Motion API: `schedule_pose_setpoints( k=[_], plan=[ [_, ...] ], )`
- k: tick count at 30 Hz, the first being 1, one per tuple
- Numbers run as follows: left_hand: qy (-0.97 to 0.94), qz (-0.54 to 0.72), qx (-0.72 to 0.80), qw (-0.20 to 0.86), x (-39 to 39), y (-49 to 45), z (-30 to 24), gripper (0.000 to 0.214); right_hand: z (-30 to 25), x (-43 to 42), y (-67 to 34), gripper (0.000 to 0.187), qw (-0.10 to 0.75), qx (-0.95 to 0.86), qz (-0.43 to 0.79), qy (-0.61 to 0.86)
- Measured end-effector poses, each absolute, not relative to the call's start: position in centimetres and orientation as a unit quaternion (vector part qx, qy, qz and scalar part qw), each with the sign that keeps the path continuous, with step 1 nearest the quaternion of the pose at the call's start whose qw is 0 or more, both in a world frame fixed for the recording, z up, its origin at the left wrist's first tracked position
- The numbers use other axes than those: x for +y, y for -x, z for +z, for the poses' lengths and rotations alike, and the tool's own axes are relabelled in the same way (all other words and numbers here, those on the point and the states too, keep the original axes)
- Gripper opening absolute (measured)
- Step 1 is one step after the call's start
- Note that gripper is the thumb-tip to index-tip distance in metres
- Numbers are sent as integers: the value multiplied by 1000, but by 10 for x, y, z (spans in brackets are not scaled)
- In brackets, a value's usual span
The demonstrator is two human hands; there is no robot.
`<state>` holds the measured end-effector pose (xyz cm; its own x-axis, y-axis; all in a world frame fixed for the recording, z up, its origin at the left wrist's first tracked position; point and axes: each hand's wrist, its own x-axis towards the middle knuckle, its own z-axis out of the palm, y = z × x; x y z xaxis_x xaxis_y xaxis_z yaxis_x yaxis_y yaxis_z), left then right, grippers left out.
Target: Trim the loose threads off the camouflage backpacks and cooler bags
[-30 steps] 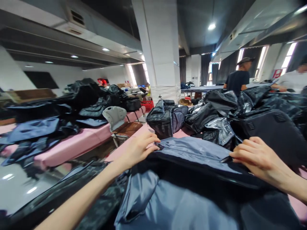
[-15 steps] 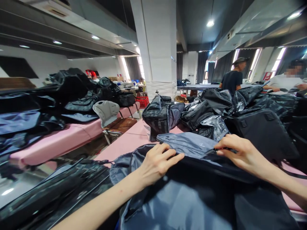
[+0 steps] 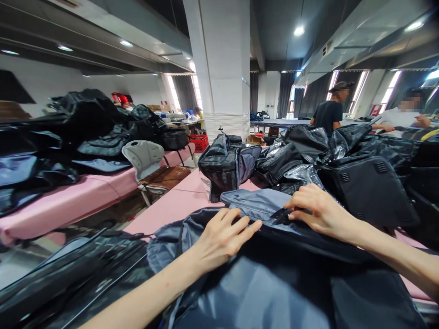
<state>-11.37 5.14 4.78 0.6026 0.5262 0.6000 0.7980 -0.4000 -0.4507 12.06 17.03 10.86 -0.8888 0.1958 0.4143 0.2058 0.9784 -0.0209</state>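
A large dark bag [image 3: 260,292] with a shiny blue-grey lining lies open in front of me. My left hand [image 3: 226,233] grips its far rim, fingers over the edge and thumb hidden. To the right, my right hand [image 3: 315,210] pinches a black strip at the bag's edge, which looks like part of a zipper, though the fingers cover much of it. Just beyond both hands, a grey-lined flap [image 3: 255,201] of the bag spreads out over the table.
Black camouflage bags [image 3: 228,162] and a heap of dark bags [image 3: 366,183] stand on the pink table [image 3: 178,196]. A folded dark bag [image 3: 85,274] lies at left. Beyond are a grey chair [image 3: 144,157], a white pillar [image 3: 222,68] and two people [image 3: 327,114] at the back right.
My right hand has moved left along the flap with the black strip, closer to my left hand. My left hand keeps its place on the rim. The view has shifted slightly.
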Motion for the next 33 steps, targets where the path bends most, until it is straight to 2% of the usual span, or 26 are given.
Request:
schedule_pose_setpoints(
  k=[7, 16, 26, 29, 33],
  plan=[
    [815, -182, -410, 368, 51, 115, 46, 31, 108, 168, -115, 16, 202, -973, -80, 79],
    [814, -182, -413, 367, 50, 114, 45, 32, 110, 172, -118, 11, 213, -970, -67, 94],
    [814, -187, -415, 360, 50, 114, 45, 32, 111, 171, -118, 14, 221, -971, -57, 74],
    [813, -188, -416, 361, 50, 114, 45, 32, 110, 169, -116, 12, 211, -972, -73, 74],
    [813, -184, -422, 357, 49, 113, 45, 32, 111, 167, -114, 18, 199, -972, -104, 68]
  ],
)
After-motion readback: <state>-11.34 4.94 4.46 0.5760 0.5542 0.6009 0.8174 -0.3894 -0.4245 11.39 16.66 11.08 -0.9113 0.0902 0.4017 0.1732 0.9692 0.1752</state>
